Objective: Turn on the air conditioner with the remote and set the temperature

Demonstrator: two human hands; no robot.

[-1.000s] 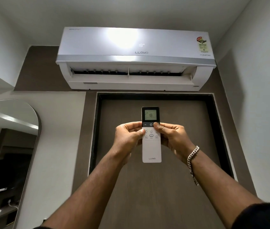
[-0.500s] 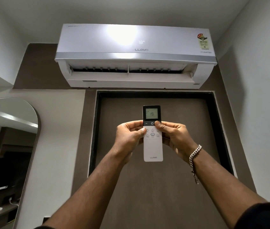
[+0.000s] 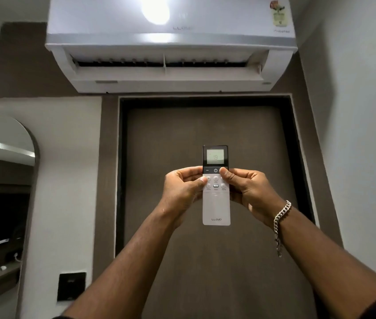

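Observation:
A white remote (image 3: 216, 208) with a dark top and a lit screen reading 19 is held upright in front of me. My left hand (image 3: 182, 192) grips its left side, thumb on the upper left buttons. My right hand (image 3: 249, 192) grips the right side, thumb pressed on the button right of the power symbol. The white wall-mounted air conditioner (image 3: 171, 47) hangs above, its flap open; glare and blur hide its front display.
A brown door (image 3: 205, 261) in a dark frame fills the wall behind the remote. An arched mirror (image 3: 2, 192) stands at the left, a black switch plate (image 3: 72, 286) beside it. White walls close in on the right.
The remote's screen went from 18 to 19. The view has tilted down, so the air conditioner sits higher and the switch plate has come into view. Both hands keep their grip.

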